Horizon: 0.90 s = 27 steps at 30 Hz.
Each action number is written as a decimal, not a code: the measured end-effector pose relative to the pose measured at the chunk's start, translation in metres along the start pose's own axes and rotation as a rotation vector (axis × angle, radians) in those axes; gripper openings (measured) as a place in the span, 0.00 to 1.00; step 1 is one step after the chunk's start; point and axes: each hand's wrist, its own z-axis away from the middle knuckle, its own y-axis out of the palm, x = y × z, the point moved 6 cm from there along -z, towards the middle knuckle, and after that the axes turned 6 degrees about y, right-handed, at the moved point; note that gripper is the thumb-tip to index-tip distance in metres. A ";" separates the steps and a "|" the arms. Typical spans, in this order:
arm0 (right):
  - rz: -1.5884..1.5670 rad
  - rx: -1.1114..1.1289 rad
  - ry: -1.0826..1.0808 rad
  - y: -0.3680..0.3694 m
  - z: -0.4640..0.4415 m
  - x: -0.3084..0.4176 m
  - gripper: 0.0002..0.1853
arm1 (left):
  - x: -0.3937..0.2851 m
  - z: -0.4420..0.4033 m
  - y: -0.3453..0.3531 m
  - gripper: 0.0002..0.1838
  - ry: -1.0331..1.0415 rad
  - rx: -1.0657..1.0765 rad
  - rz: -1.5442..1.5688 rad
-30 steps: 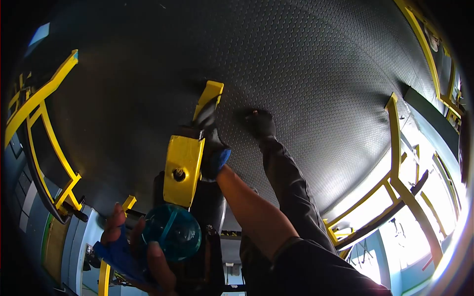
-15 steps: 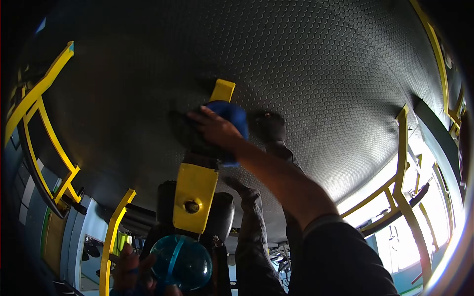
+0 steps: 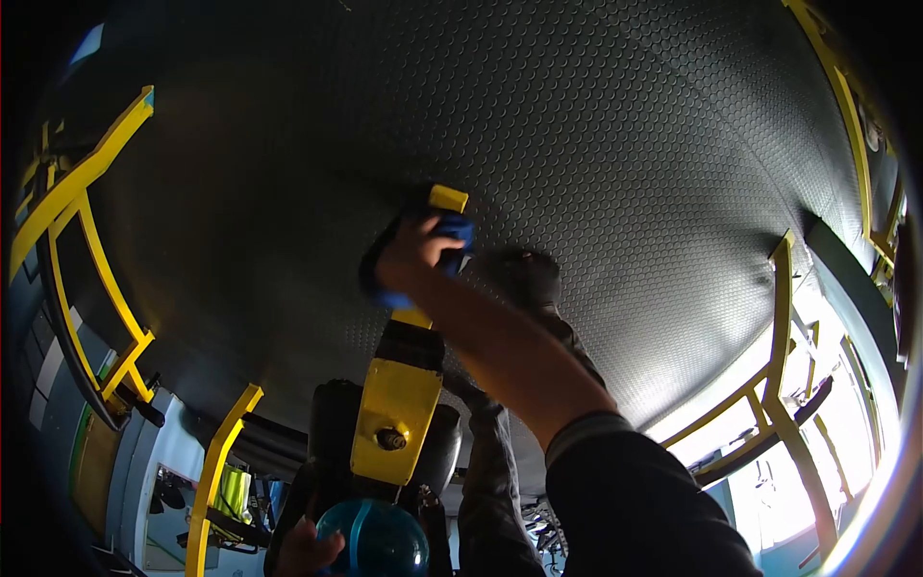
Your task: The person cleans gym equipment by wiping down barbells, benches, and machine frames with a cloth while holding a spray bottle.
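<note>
Just above and left of the frame's centre, the right hand (image 3: 413, 255) grasps a blue cloth (image 3: 458, 231), fingers bent over it; the cloth shows on either side of the hand, lying over a yellow bar (image 3: 449, 198). At bottom left of centre, the left hand (image 3: 312, 552) is beside a round teal container (image 3: 389, 540); I cannot tell whether it grips it.

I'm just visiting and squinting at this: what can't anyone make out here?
Head view, left hand: mostly cut off by the bottom edge, so its grip can't be told.
Head view, teal container: lower part cut off by that edge.
Head view, yellow bar: middle covered by the right hand and blue cloth.
Head view, right hand's fingers: blurred, probably by motion.
</note>
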 end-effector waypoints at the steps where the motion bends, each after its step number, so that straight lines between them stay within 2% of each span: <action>1: 0.223 -0.019 -0.138 0.003 0.014 0.015 0.24 | 0.001 0.000 0.001 0.26 -0.006 0.001 0.003; 2: 0.227 -0.024 -0.137 -0.006 0.015 0.013 0.24 | 0.002 0.000 0.001 0.26 -0.004 0.005 0.003; 4: 0.389 0.348 -0.495 0.003 0.032 0.033 0.21 | 0.004 0.000 0.000 0.26 -0.005 0.008 -0.006; 5: 0.384 0.345 -0.509 0.010 0.022 0.033 0.21 | 0.005 0.002 0.000 0.26 -0.009 0.013 -0.011; 7: 0.257 0.188 -0.592 0.021 -0.019 0.022 0.18 | 0.009 0.003 -0.001 0.26 -0.019 0.023 -0.021; 9: 0.028 0.301 -0.311 -0.010 -0.056 -0.014 0.17 | 0.011 0.005 -0.002 0.26 -0.034 0.031 -0.023; 12: -0.132 0.096 -0.305 0.045 -0.102 -0.062 0.17 | 0.012 0.007 -0.003 0.26 -0.040 0.036 -0.026; 13: -0.229 -0.245 -0.354 0.062 -0.100 -0.071 0.19 | 0.011 0.006 -0.003 0.26 -0.040 0.034 -0.019; 15: -0.313 -0.588 -0.398 0.052 -0.059 -0.083 0.21 | 0.006 0.004 0.000 0.26 -0.023 0.038 -0.005; 17: -1.621 -0.109 0.131 0.054 -0.014 -0.085 0.29 | -0.001 -0.001 0.003 0.26 0.011 0.044 -0.007; 18: -1.606 -0.312 0.129 0.057 0.016 -0.068 0.33 | -0.006 -0.002 0.004 0.26 0.032 0.052 -0.007; 20: -2.007 -0.109 0.308 0.083 0.066 -0.056 0.36 | -0.016 -0.007 0.008 0.25 0.086 0.069 -0.021; 22: -2.239 0.583 0.499 0.111 0.101 -0.037 0.30 | -0.026 -0.013 0.007 0.25 0.138 0.084 -0.039; 23: -2.094 0.776 0.499 0.116 0.110 -0.038 0.25 | -0.031 -0.014 0.006 0.25 0.167 0.085 -0.051; 24: -2.090 0.786 0.483 0.114 0.114 -0.048 0.25 | -0.033 -0.014 0.003 0.25 0.182 0.082 -0.063; 26: -2.085 1.110 0.584 0.116 0.137 -0.070 0.15 | -0.033 -0.011 -0.003 0.25 0.175 0.054 -0.026; 27: -2.141 1.004 0.475 0.106 0.148 -0.084 0.14 | -0.029 -0.009 -0.004 0.25 0.155 0.030 0.023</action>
